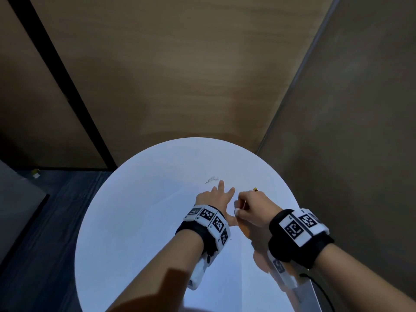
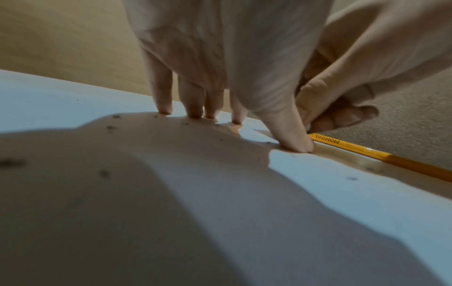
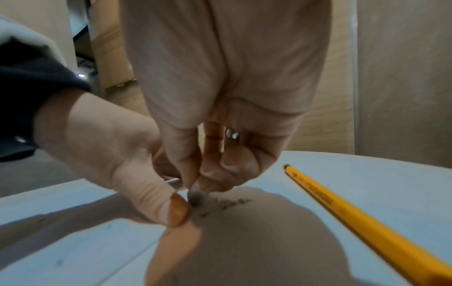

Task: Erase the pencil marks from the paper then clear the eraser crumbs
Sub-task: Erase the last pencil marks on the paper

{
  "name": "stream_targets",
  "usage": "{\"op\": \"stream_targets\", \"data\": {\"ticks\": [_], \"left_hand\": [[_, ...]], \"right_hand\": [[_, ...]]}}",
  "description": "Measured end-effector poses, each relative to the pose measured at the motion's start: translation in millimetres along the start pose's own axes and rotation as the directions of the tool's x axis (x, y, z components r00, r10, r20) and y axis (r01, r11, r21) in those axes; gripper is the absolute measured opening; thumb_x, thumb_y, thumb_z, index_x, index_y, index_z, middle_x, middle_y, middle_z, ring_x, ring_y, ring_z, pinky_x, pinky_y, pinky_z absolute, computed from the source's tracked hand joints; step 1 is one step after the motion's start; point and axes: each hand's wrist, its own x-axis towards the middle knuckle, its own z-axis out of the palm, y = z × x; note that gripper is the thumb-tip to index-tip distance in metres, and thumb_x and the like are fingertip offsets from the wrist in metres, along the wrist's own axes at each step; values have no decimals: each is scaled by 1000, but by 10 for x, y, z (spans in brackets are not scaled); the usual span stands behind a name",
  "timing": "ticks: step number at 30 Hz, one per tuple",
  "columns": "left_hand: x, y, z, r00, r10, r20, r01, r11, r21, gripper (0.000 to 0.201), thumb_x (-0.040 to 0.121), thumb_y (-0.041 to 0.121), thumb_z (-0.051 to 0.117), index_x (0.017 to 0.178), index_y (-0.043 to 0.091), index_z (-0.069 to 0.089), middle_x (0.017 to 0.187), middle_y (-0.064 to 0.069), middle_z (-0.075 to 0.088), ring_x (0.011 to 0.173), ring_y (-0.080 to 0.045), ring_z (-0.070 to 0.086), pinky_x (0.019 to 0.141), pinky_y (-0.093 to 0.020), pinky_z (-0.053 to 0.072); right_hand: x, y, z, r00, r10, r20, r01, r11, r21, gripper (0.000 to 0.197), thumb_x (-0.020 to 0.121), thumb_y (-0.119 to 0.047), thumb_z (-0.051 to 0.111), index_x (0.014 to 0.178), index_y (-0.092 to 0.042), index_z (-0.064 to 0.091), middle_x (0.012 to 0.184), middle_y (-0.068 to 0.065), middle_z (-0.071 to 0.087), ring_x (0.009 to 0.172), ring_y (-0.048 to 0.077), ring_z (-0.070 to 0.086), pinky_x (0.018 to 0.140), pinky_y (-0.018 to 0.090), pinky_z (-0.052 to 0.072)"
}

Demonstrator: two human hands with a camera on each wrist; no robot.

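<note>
White paper (image 3: 281,251) lies on a round white table (image 1: 126,221). My left hand (image 1: 219,194) presses flat on the sheet, fingers straight and spread, thumb (image 3: 171,209) beside the eraser. My right hand (image 1: 242,207) pinches a small eraser (image 3: 195,196) with a grey, dirty tip that touches the paper. Dark pencil marks (image 3: 234,203) sit just right of the tip. Eraser crumbs (image 1: 212,179) lie beyond my left fingertips, and more crumbs (image 2: 111,127) are scattered over the sheet.
A yellow pencil (image 3: 354,218) lies on the table to the right of my right hand, its end (image 1: 255,189) pointing away. A wooden wall stands behind the table, with dark floor to the left. A black cable (image 1: 319,287) hangs by my right forearm.
</note>
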Motion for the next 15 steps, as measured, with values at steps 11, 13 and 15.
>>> {"op": "stream_targets", "data": {"ticks": [11,13,15], "left_hand": [[1,8,9,1000,-2,0,2,1000,4,84,85,54,57,149,29,10,159,-6,1,136,-27,32,89,-39,42],[3,16,16,1000,-2,3,2,1000,-2,86,82,59,57,149,31,11,159,-6,2,137,-27,31,89,-40,42],[-3,17,11,1000,-4,5,4,1000,-8,86,80,60,59,147,33,13,159,-5,3,136,-27,33,87,-40,42]], "right_hand": [[-29,-71,-18,1000,3,31,-1,998,-60,16,91,-17,53,76,-17,52,102,7,64,97,20,57,72,20,36],[29,-59,-9,999,28,-45,-28,1000,2,11,91,-16,52,90,-9,60,101,8,65,97,22,58,73,23,39],[80,-62,51,985,71,-155,-60,996,70,13,92,-16,50,94,-6,58,100,12,65,95,25,58,75,28,42]]}}
